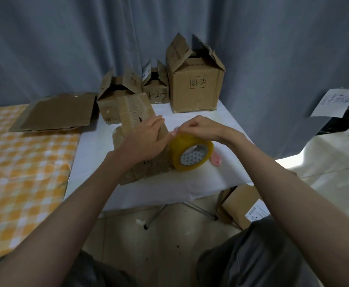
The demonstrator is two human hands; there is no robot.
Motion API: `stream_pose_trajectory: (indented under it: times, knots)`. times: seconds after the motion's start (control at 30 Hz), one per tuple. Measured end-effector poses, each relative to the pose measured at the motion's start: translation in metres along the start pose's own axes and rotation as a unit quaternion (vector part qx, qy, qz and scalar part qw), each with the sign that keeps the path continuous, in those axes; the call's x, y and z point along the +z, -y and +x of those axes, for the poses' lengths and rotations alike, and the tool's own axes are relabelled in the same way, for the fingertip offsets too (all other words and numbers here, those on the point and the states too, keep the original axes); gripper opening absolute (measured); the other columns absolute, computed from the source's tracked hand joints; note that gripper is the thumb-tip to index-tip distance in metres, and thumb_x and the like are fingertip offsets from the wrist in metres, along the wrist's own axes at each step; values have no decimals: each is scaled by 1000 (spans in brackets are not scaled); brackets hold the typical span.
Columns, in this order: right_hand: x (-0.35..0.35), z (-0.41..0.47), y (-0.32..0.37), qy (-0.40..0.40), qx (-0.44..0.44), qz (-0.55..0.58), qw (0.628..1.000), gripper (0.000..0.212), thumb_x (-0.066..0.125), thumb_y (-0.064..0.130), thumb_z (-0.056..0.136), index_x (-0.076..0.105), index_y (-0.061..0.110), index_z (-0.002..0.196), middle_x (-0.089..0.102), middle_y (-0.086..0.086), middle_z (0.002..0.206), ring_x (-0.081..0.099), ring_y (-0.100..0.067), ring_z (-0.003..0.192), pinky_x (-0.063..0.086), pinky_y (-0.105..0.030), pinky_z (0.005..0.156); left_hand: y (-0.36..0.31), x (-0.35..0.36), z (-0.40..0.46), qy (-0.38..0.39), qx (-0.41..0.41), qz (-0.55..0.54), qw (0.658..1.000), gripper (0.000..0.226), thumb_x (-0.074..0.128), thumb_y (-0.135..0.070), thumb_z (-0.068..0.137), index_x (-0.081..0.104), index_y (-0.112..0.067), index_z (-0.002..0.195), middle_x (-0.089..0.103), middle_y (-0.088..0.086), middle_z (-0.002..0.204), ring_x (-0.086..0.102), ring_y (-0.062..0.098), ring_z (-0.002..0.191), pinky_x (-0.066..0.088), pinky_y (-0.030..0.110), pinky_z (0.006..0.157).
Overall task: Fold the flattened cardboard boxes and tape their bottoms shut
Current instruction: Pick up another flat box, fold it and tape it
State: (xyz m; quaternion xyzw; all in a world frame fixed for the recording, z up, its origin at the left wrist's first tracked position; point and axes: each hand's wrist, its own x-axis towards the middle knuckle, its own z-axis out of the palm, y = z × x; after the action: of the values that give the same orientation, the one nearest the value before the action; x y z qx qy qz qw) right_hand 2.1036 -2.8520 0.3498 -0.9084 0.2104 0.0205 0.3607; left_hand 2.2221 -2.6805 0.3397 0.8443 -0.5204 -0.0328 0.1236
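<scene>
1. A cardboard box (142, 129), folded and lying on its side, sits near the middle of the white worktop (190, 183), its taped face turned up.
2. A roll of yellowish clear tape (191, 154) stands on edge against the box's right side, its open core facing the camera.
3. The left hand (146, 141) rests on the box with its fingers stretched out fairly straight, the fingertips reaching toward the top of the roll.
4. The right hand (198, 127) has its fingers curled together just above the roll and seems to pinch the tape's loose end; the grip itself is too blurred to be sure of.
5. A small pink object (216, 159) lies on the worktop just behind the roll, partly hidden by it.
6. Three folded boxes stand at the worktop's far edge with flaps up: a large one (194, 88), a small one (156, 88) and a medium one (115, 94).
7. Flattened cardboard (57, 112) lies to the left on an orange checked bed (20, 172).
8. Another box (242, 206) sits on the floor under the worktop's right corner.
</scene>
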Motion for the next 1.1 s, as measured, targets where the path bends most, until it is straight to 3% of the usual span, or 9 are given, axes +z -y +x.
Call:
stream_pose_trajectory:
  times: [0.07, 0.17, 0.3, 0.4, 0.6, 0.73, 0.83, 0.93, 1.1]
  knots:
    - [2, -6, -19, -129, -3, 80, 988, 29, 52, 39, 99, 76, 23, 96, 69, 12, 102, 61, -5, 93, 44, -21, 82, 0, -3, 2, 14, 0, 8, 1000, 82, 29, -70, 94, 24, -18, 156, 21, -1, 164, 22, 20, 149, 23, 43, 118]
    - [10, -21, -55, -297, 64, 23, 952, 14, 55, 14, 94, 67, 15, 86, 66, 5, 83, 59, -13, 77, 36, -19, 68, 0, -10, 7, 25, -2, 23, 999, 93, 34, -78, 87, 25, -17, 156, 15, -1, 165, 22, 22, 148, 27, 46, 117]
    - [37, -39, -89, -208, 100, -20, 973, 25, 64, 8, 79, 66, 28, 63, 69, -7, 70, 60, -14, 62, 43, -25, 66, -5, -22, 20, 41, -9, 63, 997, 110, 45, -86, 73, 32, -13, 153, 23, 2, 161, 28, 22, 144, 31, 42, 113]
    - [48, -47, -94, -211, 79, -23, 974, 35, 70, 14, 76, 60, 40, 54, 57, -7, 79, 51, -15, 67, 37, -26, 67, -9, -26, 25, 53, -9, 83, 995, 114, 51, -88, 68, 35, -12, 151, 32, 5, 155, 35, 23, 139, 35, 40, 108]
    - [55, -47, -96, -276, 95, -95, 952, 11, 73, 15, 77, 63, 12, 78, 56, -4, 83, 59, -29, 77, 37, -30, 62, -11, -30, 35, 79, -34, 119, 989, 123, 49, -93, 58, 38, -8, 147, 36, 10, 149, 37, 26, 132, 39, 40, 101]
    - [53, -66, -85, -413, 104, 38, 904, 6, 68, 17, 84, 64, 13, 86, 59, 4, 67, 57, -14, 61, 41, -24, 53, -9, -27, 34, 78, -52, 126, 988, 130, 41, -99, 51, 41, -5, 141, 34, 16, 144, 39, 29, 128, 40, 41, 99]
    - [55, -87, -60, -498, 34, 110, 860, 13, 69, 19, 85, 68, 19, 98, 67, 5, 72, 65, -13, 64, 47, -20, 54, -8, -26, 33, 73, -48, 131, 988, 132, 38, -98, 50, 39, -5, 142, 35, 16, 144, 37, 31, 129, 40, 44, 101]
    - [65, -98, -27, -489, -41, 167, 855, 9, 71, 19, 89, 74, 17, 97, 72, 6, 80, 69, -10, 72, 52, -19, 62, -8, -26, 34, 73, -48, 136, 987, 132, 38, -98, 50, 38, -5, 144, 33, 16, 147, 35, 31, 132, 39, 45, 103]
    - [91, -93, 15, -414, -85, 177, 889, 4, 74, 23, 91, 69, 23, 90, 67, -2, 67, 63, -15, 66, 50, -18, 57, -5, -24, 36, 63, -39, 137, 988, 127, 40, -100, 51, 47, -4, 134, 36, 16, 139, 36, 29, 126, 41, 43, 101]
